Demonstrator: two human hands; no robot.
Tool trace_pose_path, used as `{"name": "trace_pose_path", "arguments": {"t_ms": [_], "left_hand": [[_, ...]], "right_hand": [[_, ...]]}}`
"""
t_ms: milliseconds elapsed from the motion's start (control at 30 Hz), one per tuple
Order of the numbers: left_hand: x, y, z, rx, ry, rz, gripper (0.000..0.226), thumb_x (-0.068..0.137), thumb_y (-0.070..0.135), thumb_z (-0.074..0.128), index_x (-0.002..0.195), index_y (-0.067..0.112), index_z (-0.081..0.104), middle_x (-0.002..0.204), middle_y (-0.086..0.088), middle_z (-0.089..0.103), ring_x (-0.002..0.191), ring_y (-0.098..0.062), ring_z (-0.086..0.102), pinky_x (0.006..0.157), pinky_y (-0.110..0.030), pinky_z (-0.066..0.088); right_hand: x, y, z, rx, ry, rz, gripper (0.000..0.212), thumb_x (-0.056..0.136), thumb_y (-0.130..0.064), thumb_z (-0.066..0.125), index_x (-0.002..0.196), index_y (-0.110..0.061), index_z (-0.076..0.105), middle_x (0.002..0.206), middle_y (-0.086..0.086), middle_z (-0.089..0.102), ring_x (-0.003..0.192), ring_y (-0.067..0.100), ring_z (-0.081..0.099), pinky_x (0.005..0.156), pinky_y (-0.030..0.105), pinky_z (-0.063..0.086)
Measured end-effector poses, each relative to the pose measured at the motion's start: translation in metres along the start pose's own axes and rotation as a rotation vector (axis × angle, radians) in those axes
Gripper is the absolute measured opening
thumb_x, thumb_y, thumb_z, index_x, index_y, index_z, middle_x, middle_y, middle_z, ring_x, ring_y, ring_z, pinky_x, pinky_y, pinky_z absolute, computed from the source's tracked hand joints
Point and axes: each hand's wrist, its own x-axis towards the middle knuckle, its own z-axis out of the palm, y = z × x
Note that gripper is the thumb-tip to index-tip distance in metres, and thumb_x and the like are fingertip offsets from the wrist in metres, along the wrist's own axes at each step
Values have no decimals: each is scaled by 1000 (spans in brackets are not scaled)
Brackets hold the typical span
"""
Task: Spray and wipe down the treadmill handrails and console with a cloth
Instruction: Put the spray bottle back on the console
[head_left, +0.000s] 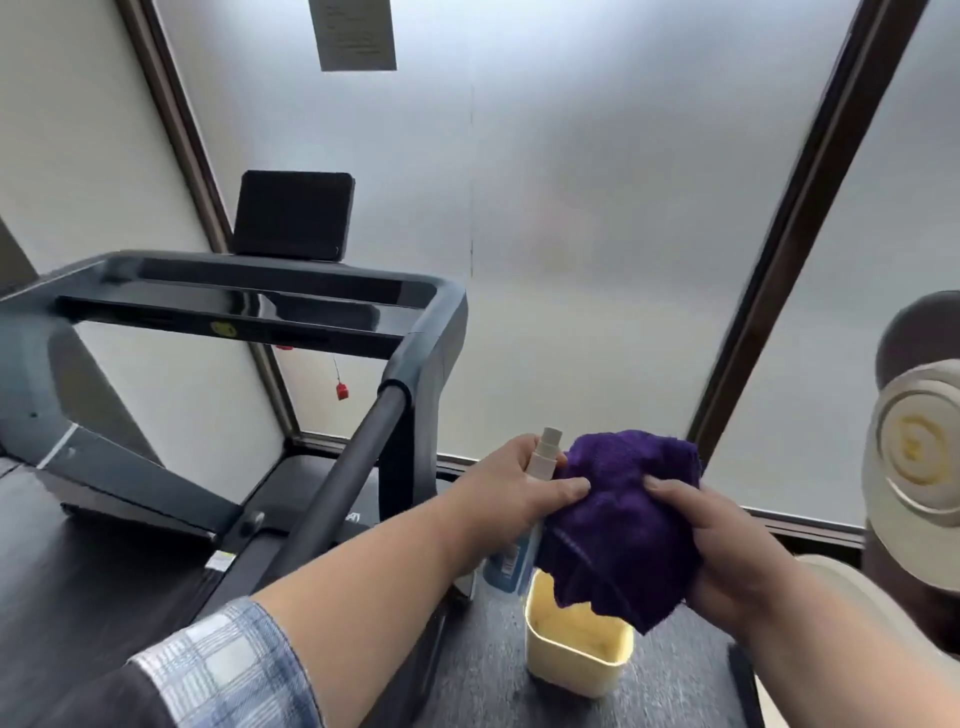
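Holding: left hand (519, 488) has its fingers curled round the upper part of the spray bottle (540, 499), thumb laid against the cloth; right hand (727, 551) grips the bunched purple cloth (623, 525) from its right side.
Bottle: roughly upright, nozzle at the top, touching the cloth's left edge; the label end hangs below the hand, and whether a finger sits on the pump I cannot tell.
Cloth: crumpled between both hands, just above the yellow bin (576, 654), a corner dangling over its rim.
Landmark: right handrail (353, 478) of the treadmill, a dark bar with its long axis running from near the person's left forearm up and away toward the console (234, 306).
Key relation: both hands are to the right of that handrail, the left hand nearer to it; the console and its screen (296, 215) lie well beyond, left and farther away.
Stage: likely preparing, wetting the cloth or readying it; rails look untouched.
Next move calls for: swinging bottle or cloth leftward, then stroking along the rail's length.
Risk: spray drifting onto the screen.
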Motion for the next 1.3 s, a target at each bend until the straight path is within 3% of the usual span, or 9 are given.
{"name": "trace_pose_path", "arguments": {"t_ms": [133,300,400,567,700,833,1067,1200,1300], "left_hand": [[27,-5,-22,-7,-18,-15,55,66,53,75,114,31,59,112,-2,71,106,-19,69,100,-46,51],[50,-8,-37,9,74,-49,45,71,48,71,113,36,59,113,-1,70,106,-18,68,100,-46,51],[72,9,-47,85,212,-41,37,74,38,62,110,42,53,115,1,63,107,-20,65,98,-47,51],[121,60,-79,110,547,69,59,72,29,53,128,41,37,123,5,52,114,-19,58,102,-48,49],[166,81,-97,242,743,145,66,90,29,67,142,40,27,126,9,54,114,-12,57,102,-31,45],[204,74,-112,205,989,225,61,89,21,73,135,39,37,119,11,58,102,0,59,78,-5,42],[252,52,-192,197,1125,106,53,87,19,74,129,33,44,120,6,60,106,-13,61,97,-34,51],[268,39,-221,232,1135,12,54,91,19,70,136,28,42,117,6,57,103,-15,57,82,-25,45],[280,25,-231,233,1115,-16,55,89,17,72,136,26,44,116,4,59,104,-17,59,83,-26,46]], "right_hand": [[48,-7,13,18,-68,36,38,93,-12,54,129,-4,60,119,26,68,106,40,69,88,48,58],[98,-17,16,35,-181,140,38,92,-11,51,127,0,60,121,27,67,108,41,68,91,50,57],[125,-31,9,133,-175,196,35,88,-14,54,118,0,64,114,24,70,94,35,72,81,46,61],[175,-68,-19,230,-133,221,36,83,-16,59,115,-2,65,113,22,71,91,32,73,88,49,59],[212,-89,-29,228,-183,261,31,84,-14,58,111,-2,66,107,20,72,86,30,73,82,47,59],[244,-98,-22,227,-260,306,22,90,-11,54,104,-2,68,104,20,73,85,30,74,80,45,61],[276,-98,16,145,-382,382,37,83,-14,59,116,0,65,113,22,71,92,32,73,86,43,57],[288,-100,37,139,-432,404,41,83,-14,58,120,1,64,115,23,71,95,33,73,79,42,61],[295,-97,46,144,-464,403,38,83,-13,56,117,1,66,115,23,71,94,33,73,80,42,62]]}}
